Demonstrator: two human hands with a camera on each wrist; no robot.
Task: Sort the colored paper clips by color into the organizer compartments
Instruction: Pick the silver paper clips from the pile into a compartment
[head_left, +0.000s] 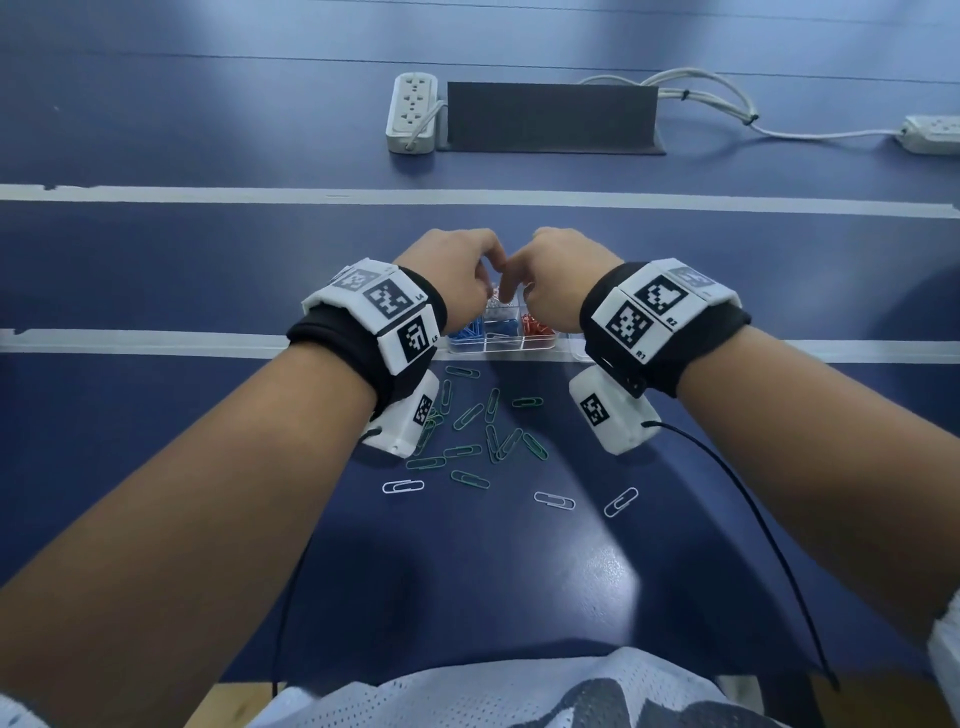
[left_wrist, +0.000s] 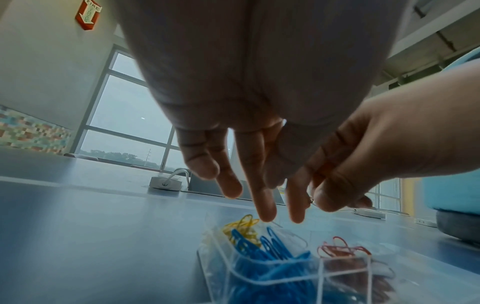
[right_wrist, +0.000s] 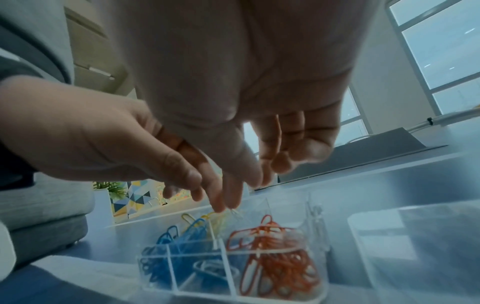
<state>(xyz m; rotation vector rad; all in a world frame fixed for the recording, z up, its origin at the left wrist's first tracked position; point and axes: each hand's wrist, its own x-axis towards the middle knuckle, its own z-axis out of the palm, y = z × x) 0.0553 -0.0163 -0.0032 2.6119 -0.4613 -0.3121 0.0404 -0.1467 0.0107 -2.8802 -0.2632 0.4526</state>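
We're well into the sort here. The clear organizer (head_left: 498, 338) sits on the counter (head_left: 156, 260) just past our wrists, and several of its compartments are already filled: blue clips (right_wrist: 166, 253) on the left side, red clips (right_wrist: 275, 265) on the right, yellow clips (left_wrist: 241, 226) in a back cell, and a few white clips (right_wrist: 207, 269) in the front middle one. A back compartment shows a pale, silvery heap in the head view, but we can't make out more than that.

What's left is plain to see. A loose scatter of green clips (head_left: 483, 431) lies on the counter between our forearms, on the near side of the organizer, and none of that color shows in any compartment. Three white clips (head_left: 553, 500) lie closer to us, well apart from one another. So by our reckoning most colors are done, with green and the last whites to go.

Now the hands. Both hover together right above the organizer's back cells. Our left hand (left_wrist: 249, 164) hangs with fingers pointing down and loosely spread, nothing caught between them that we can see. Our right hand (right_wrist: 259, 144) is beside it, fingertips nearly touching the left's; its thumb and forefinger look drawn together in the left wrist view, perhaps on something small, but we cannot tell whether it holds a clip.
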